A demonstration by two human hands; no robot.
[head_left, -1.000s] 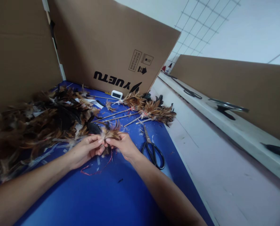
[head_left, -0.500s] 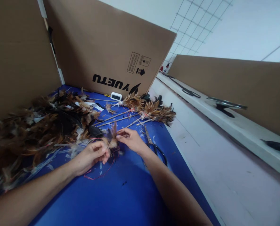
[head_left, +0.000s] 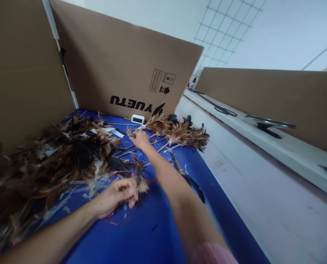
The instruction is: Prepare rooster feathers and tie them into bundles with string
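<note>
Between the thumb and fingers of my left hand (head_left: pixel 120 196) is a small feather bundle (head_left: pixel 141 186), pale and fluffy at its near end with darker feathers above. A thin red string (head_left: pixel 112 222) loops below this hand on the blue tabletop. My right hand (head_left: pixel 141 140) is stretched farther out, its fingers bent and closed at a small loose feather tuft (head_left: pixel 129 132) in front of the white digital timer (head_left: pixel 137 119). The fingertips partly cover that tuft. Black-handled scissors (head_left: pixel 189 178) lie beside my right forearm, which hides part of the table.
A big heap of brown and black feathers (head_left: pixel 50 157) covers the left side. Feather dusters on sticks (head_left: pixel 189 132) lie at the back right. Cardboard panels (head_left: pixel 119 55) stand behind and left. On a white ledge (head_left: pixel 243 128) at right are more tools.
My right hand has left the feather bundle and reached forward to the small tuft near the timer. My left hand still holds the bundle. The view has shifted slightly.
</note>
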